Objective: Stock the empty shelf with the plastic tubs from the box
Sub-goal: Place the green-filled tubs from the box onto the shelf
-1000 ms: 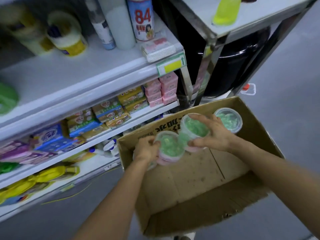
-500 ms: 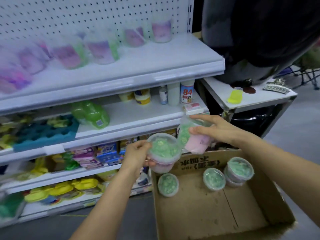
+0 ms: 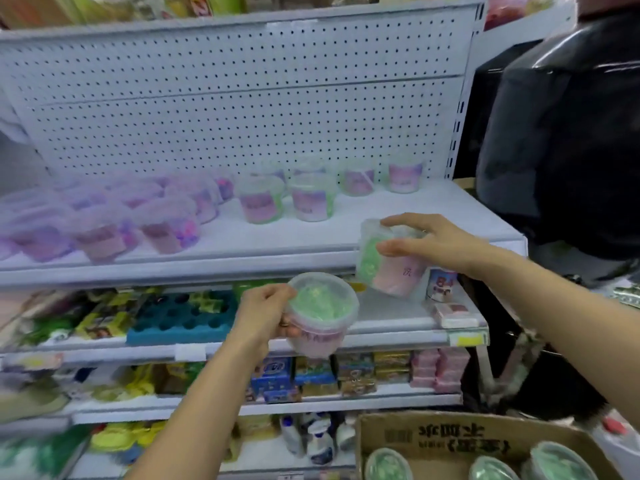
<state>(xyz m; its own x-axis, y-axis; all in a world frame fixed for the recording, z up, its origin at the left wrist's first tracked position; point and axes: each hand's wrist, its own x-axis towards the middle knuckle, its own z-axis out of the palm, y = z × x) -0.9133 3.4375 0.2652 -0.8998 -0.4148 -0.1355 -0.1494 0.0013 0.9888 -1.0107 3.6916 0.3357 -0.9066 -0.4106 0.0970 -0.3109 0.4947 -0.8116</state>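
My left hand point(image 3: 266, 315) grips a clear plastic tub point(image 3: 320, 313) with green filling and a pink label, held in front of the second shelf. My right hand point(image 3: 429, 242) holds a second such tub point(image 3: 384, 265) by its lid, tilted, just below the front right edge of the white shelf point(image 3: 311, 233). Several tubs stand on that shelf: green ones point(image 3: 311, 199) at the middle and right, purple ones point(image 3: 166, 220) at the left. The cardboard box point(image 3: 450, 441) sits at the bottom right with three green tubs point(image 3: 388, 465) in it.
A perforated white back panel point(image 3: 242, 98) rises behind the shelf. Lower shelves hold a blue tray point(image 3: 180, 318), soap packs point(image 3: 311, 375) and bottles point(image 3: 318, 441). A large black wrapped object point(image 3: 561, 133) stands close on the right.
Both hands have lifted their tubs from box height up toward the white shelf. The view has tilted upward, so the shelf fills the frame and the box has dropped to the bottom right.
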